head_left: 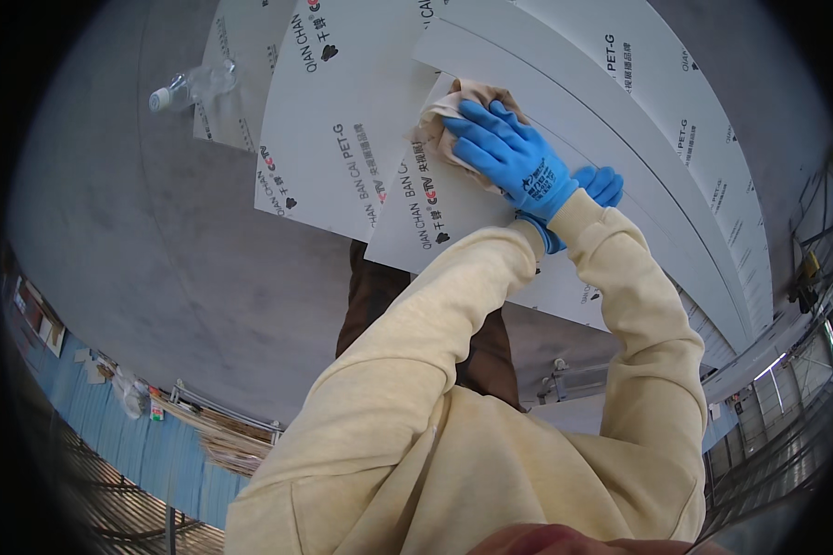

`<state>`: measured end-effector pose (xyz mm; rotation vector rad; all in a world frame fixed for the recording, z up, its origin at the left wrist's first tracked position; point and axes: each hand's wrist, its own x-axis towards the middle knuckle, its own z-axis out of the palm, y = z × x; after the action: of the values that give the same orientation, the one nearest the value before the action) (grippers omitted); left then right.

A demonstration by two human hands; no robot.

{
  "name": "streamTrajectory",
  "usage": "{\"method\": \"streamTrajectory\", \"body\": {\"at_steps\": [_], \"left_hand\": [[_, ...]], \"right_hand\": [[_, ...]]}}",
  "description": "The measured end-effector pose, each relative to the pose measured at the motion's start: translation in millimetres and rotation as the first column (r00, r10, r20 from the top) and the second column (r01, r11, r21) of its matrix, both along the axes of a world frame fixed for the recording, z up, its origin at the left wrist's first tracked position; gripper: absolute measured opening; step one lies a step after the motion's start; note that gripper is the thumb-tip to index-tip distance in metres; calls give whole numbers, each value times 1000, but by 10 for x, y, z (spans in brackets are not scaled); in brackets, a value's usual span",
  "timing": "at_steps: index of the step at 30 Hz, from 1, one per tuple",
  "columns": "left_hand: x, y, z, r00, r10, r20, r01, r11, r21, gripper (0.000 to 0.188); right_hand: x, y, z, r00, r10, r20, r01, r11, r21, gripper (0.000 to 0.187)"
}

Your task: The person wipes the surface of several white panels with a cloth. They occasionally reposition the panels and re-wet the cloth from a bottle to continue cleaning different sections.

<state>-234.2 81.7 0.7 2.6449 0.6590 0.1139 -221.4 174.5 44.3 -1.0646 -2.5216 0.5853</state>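
Note:
My right hand (516, 159), in a blue glove, presses a bunched beige cloth (493, 95) down on a light grey sheet panel (491, 242). Its fingers reach across the cloth, with folds of it showing beyond the fingertips and at the side. The two forearms cross at the wrists. Under the right wrist passes my left hand (603, 185), gloved in the same blue; its fingers rest on the panel to the right, spread slightly, and hold nothing that I can see. The palm of that hand is hidden.
More printed grey panels (329, 153) overlap to the left, and a long plain strip (565, 69) lies along the far right side. A clear plastic bottle (204, 85) with a white cap lies at the far left. Stacked thin boards (217, 433) stand at the lower left.

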Motion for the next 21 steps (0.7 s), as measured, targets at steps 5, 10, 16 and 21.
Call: {"method": "streamTrajectory", "body": {"at_steps": [5, 10, 16, 21], "left_hand": [[56, -172, -85, 883, 112, -456, 268, 677, 686, 70], [3, -86, 10, 865, 64, -498, 316, 702, 638, 68], [6, 262, 229, 989, -105, -105, 51, 905, -421, 69], [-60, -170, 7, 935, 217, -280, 1, 788, 615, 70]], "right_hand": [[-388, 173, 1, 997, -67, -50, 65, 997, -41, 50], [-182, 84, 39, 997, -68, -36, 64, 993, -96, 51], [300, -246, 40, 999, -39, 35, 42, 994, -103, 50], [-474, 217, -19, 986, -138, -95, 136, 990, -29, 49]]}}
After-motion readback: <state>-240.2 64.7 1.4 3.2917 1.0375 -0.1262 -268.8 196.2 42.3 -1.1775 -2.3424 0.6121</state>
